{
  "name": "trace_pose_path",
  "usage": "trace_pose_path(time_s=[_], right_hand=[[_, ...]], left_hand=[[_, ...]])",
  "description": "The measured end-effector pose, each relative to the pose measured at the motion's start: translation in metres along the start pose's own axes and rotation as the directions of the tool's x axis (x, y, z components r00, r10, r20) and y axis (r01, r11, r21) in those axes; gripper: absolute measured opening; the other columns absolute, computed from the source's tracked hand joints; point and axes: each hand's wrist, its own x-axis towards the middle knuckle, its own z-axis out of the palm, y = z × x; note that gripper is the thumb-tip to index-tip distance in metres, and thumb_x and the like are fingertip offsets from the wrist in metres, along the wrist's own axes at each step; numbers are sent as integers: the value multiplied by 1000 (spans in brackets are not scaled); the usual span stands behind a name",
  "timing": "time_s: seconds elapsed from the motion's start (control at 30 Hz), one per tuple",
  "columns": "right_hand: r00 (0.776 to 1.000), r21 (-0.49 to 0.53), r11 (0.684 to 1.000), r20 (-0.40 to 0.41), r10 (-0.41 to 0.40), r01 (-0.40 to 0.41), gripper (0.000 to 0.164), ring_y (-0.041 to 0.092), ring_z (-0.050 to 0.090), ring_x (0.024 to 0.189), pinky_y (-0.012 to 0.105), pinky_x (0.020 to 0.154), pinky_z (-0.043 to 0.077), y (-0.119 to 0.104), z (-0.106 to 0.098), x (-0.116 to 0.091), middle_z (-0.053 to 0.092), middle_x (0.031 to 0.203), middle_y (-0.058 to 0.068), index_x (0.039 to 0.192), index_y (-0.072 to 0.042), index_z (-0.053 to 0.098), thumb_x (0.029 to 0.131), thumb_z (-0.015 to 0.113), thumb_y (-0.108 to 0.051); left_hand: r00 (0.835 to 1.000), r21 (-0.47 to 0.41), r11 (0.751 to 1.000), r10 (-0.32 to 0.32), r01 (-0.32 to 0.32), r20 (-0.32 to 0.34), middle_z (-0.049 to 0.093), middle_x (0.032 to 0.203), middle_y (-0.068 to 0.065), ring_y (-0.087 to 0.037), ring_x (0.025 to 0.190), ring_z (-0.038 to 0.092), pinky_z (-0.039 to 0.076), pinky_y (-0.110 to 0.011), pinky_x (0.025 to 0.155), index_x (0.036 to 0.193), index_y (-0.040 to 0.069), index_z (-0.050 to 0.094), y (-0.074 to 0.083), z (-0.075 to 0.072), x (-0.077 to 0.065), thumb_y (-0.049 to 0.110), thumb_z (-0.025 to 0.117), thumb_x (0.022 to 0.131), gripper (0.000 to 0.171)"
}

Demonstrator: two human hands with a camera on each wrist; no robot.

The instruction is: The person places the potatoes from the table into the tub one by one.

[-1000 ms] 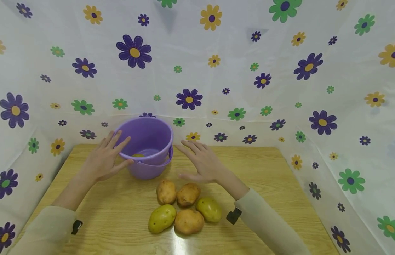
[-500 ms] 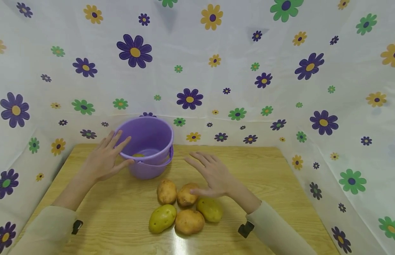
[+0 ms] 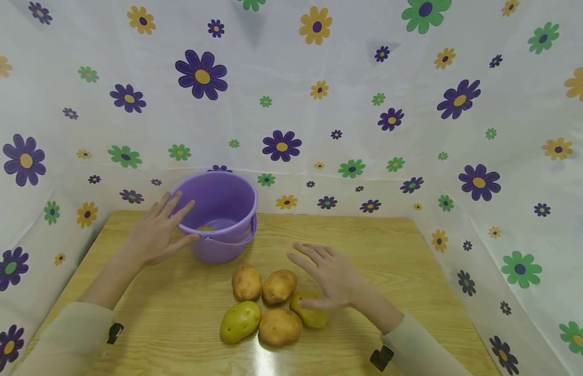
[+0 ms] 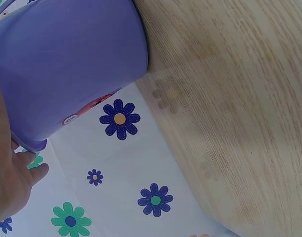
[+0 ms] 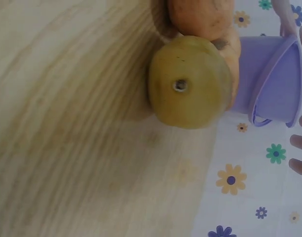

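A purple bucket (image 3: 218, 251) stands at the back left of the table, tilted-looking in the head view, with a bit of something yellow-green (image 3: 205, 228) at its bottom. My left hand (image 3: 152, 237) rests at the bucket's left rim, fingers spread and thumb along the front edge. Over the right-hand yellow-green potato (image 3: 317, 317) hovers my right hand (image 3: 334, 279), fingers extended and holding nothing; its thumb overlaps that potato. The same potato (image 5: 190, 84) looms large in the right wrist view. Beside it lie brown potatoes (image 3: 280, 327) and another yellow-green potato (image 3: 241, 321).
The wooden table (image 3: 376, 250) is enclosed at the back and sides by a white flowered cloth (image 3: 291, 120). The bucket's purple handle (image 3: 230, 242) hangs down along its front. Dark clips (image 3: 382, 358) sit at both wrists.
My right hand has drawn back from beside the bucket, moving right and toward me until it is over the right yellow-green potato. My left hand stays at the rim.
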Motion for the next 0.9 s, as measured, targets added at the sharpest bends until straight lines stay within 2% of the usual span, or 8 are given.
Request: trace_pose_path(time_s=[0.07,0.17,0.33,0.53,0.7,0.9], right_hand=[[999,-18,1000,32,-11,12,103,32,59,141,49,110,57,-3,1,-5,47,165,14,163,-14,38,88,60,-80],[998,-20,1000,67,-21,22,106,32,58,142,48,111,56,-8,5,-13,45,167,13,164,-15,36,85,65,-79],[997,-10,1000,80,-22,23,108,31,58,141,47,110,57,-14,12,-25,47,166,13,164,-14,38,82,67,-79],[994,-25,997,82,-68,70,106,29,60,138,45,108,57,-17,19,-38,52,160,14,161,-13,42,83,65,-80],[995,-11,998,89,-54,55,107,28,61,137,44,107,58,-19,25,-45,52,161,13,161,-15,43,80,69,-81],[996,-23,999,82,-41,43,109,27,63,135,43,104,60,-23,34,-52,54,160,13,162,-14,42,81,67,-83]], left_hand=[[1000,0,1000,-4,4,6,21,174,-29,-51,162,16,23,-68,131,166,12,32,0,0,0,60,60,100,86],[1000,3,1000,-7,7,7,21,174,-28,-51,162,16,22,-67,131,166,12,33,0,1,1,60,61,100,87],[1000,4,1000,0,0,-6,23,173,-28,-51,162,17,23,-66,132,166,12,34,0,1,2,60,61,99,87],[1000,1,1000,5,-5,-20,24,173,-29,-51,162,18,24,-67,131,166,12,33,0,0,1,61,61,99,87],[1000,0,1000,5,-5,-12,24,173,-28,-51,162,17,23,-67,131,166,12,33,0,0,1,61,61,100,87],[1000,4,1000,12,-12,-16,25,172,-30,-52,162,18,25,-68,130,166,11,34,-1,0,0,61,60,100,86]])
